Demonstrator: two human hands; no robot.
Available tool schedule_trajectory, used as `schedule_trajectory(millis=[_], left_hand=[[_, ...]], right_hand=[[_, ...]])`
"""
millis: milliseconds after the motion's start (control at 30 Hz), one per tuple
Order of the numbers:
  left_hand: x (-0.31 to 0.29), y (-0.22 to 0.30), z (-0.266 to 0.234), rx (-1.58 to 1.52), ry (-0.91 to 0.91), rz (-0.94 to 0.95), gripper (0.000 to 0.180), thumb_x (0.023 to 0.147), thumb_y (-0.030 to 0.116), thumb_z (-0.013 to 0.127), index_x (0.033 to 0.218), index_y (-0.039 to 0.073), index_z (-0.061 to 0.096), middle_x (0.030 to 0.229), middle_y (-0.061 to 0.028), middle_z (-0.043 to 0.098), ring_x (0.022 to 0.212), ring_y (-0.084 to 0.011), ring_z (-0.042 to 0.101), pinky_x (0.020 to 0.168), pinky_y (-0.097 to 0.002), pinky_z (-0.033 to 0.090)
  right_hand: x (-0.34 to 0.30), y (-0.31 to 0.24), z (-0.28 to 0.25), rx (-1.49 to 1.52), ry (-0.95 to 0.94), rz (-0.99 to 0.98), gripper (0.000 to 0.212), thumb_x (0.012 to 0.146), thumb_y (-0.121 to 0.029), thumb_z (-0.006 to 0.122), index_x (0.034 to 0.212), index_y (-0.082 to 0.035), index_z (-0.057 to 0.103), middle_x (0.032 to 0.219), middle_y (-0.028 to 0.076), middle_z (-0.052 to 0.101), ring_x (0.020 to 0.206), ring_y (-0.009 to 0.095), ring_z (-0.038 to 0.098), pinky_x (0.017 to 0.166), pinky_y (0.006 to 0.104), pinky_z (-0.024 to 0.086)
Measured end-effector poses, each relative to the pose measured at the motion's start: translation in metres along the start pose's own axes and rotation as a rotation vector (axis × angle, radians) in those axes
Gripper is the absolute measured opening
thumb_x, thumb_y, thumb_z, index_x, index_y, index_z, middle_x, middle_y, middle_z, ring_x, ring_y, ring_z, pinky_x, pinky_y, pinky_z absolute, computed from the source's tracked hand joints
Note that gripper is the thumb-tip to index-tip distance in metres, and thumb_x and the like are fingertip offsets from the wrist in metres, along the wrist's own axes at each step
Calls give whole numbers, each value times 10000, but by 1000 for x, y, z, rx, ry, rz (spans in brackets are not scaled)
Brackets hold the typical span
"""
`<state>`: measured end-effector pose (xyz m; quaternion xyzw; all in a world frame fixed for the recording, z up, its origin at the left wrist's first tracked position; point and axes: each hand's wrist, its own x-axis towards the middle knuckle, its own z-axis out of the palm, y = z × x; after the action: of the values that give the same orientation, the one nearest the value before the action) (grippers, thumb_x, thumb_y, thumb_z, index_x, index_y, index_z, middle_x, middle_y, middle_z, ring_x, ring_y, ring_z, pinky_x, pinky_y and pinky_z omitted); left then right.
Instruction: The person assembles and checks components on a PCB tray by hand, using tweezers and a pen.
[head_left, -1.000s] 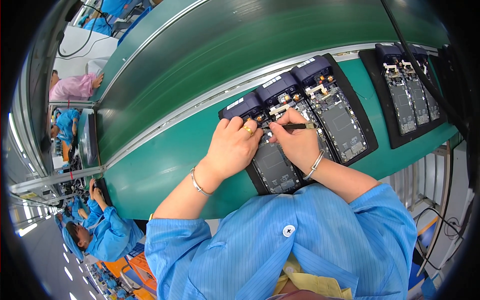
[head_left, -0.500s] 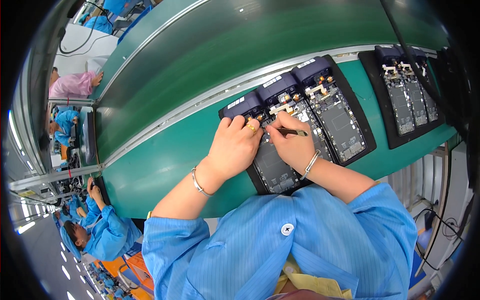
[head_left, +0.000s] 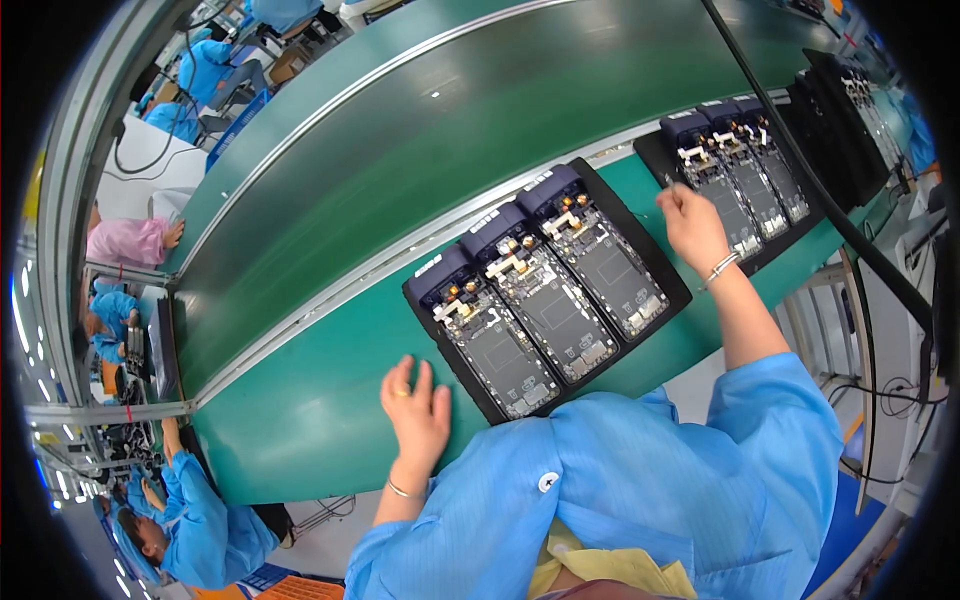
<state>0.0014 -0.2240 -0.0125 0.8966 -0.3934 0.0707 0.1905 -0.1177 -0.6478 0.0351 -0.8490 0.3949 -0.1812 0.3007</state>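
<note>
On the green bench lies a black tray [head_left: 668,268] with three opened electronic devices side by side. The left device [head_left: 500,355], middle device [head_left: 560,310] and right device [head_left: 610,260] have dark blue top caps, bare circuit boards and white connectors. My left hand [head_left: 415,415] is off the boards, fingers apart and holding nothing, just left of the tray's lower left edge. Over the gap between the two trays, my right hand [head_left: 695,228] is closed in a pinch on tweezers [head_left: 669,181]; only a short end shows beyond the fingers.
A second black tray [head_left: 655,155] with similar opened devices [head_left: 735,190] stands to the right. A black cable [head_left: 820,195] crosses in front of it. Along the far side runs a metal rail [head_left: 380,280]. Co-workers in blue [head_left: 205,525] and pink [head_left: 130,242] sit at the left.
Both hands have left the left device's connector area. My left hand has drawn back left and opened; my right hand has moved right with the tweezers. The view has shifted too.
</note>
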Motion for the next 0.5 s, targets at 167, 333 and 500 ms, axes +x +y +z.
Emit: schedule_trajectory(millis=[167, 333, 500], left_hand=[[-16, 31, 11, -373, -94, 12, 519, 808, 157, 703, 1270, -19, 545, 1434, -224, 399, 1250, -424, 383, 1056, -494, 321], [-22, 34, 1, -1536, -392, -520, 732, 929, 13, 550, 1539, 66, 148, 1591, -131, 155, 1373, -192, 318, 1094, -323, 311], [13, 31, -5, -1889, -106, -638, 613, 958, 63, 489, 1513, 34, 229, 1474, -115, 413, 1269, -219, 479, 1087, -332, 346]], right_hand=[[-6, 33, 29, -110, -89, -136, 228, 900, -175, 538, 921, 16, 661, 886, 261, 659, 875, 426, 630, 789, 491, 495], [1, 48, 29, 352, -304, 142, 190, 905, -233, 648, 839, -55, 646, 658, -6, 566, 601, 89, 516, 545, 289, 403], [-12, 32, 13, 563, -638, 425, 221, 918, -266, 629, 781, -183, 476, 521, -89, 368, 352, 42, 314, 324, 243, 171]])
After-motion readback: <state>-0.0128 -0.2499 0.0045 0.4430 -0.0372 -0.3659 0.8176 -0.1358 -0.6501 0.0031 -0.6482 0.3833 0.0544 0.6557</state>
